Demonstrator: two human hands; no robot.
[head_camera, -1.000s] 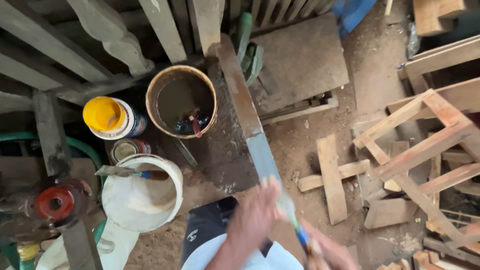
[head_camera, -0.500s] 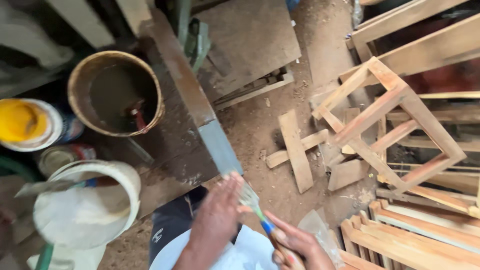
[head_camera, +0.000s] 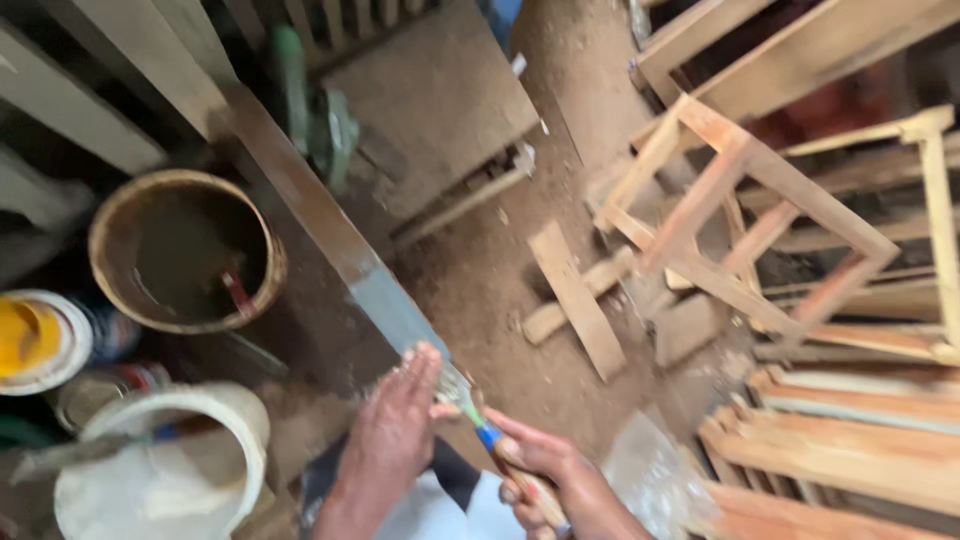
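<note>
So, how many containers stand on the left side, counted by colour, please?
Brown bucket: 1
White bucket: 1
Can with yellow lid: 1
Total: 3
A further small can beside the white bucket is too blurred to count.

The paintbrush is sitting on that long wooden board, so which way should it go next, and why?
Probably a short stroke up the long board, away from the body. The right hand holds the paintbrush with its bristles on the board's edge, just where a grey coated patch begins; above that patch the wood looks bare and brown. The left hand rests on the board beside the bristles and seems to steady it.
</note>
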